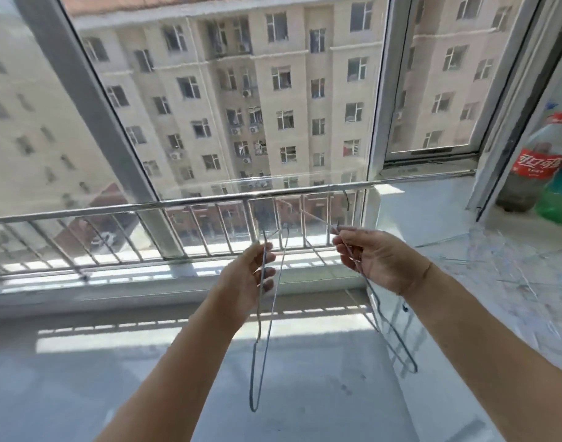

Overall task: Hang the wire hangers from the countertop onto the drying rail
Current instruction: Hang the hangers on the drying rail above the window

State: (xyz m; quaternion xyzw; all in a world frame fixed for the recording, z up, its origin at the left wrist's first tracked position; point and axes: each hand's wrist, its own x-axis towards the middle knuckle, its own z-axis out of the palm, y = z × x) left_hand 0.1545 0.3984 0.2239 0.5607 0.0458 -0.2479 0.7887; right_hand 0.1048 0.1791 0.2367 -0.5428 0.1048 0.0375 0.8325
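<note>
Left hand (249, 277) is pinching the neck of one wire hanger (251, 384), its loop dangling toward 6 o'clock. Right hand (377, 261) is gripping a second hanger (392, 327), which is trailing toward 5 o'clock. Both are hanging just below the rail (177, 203) at 12 o'clock, and more hangers (503, 263) are lying on the countertop (484, 330) at 3 o'clock.

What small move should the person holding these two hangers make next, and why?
Probably raise the left hand up and forward so its hook drops over the drying rail. The left hand grips the left hanger and the right hand grips the right hanger. Both dangle below the rail, and neither looks hooked on yet.
</note>
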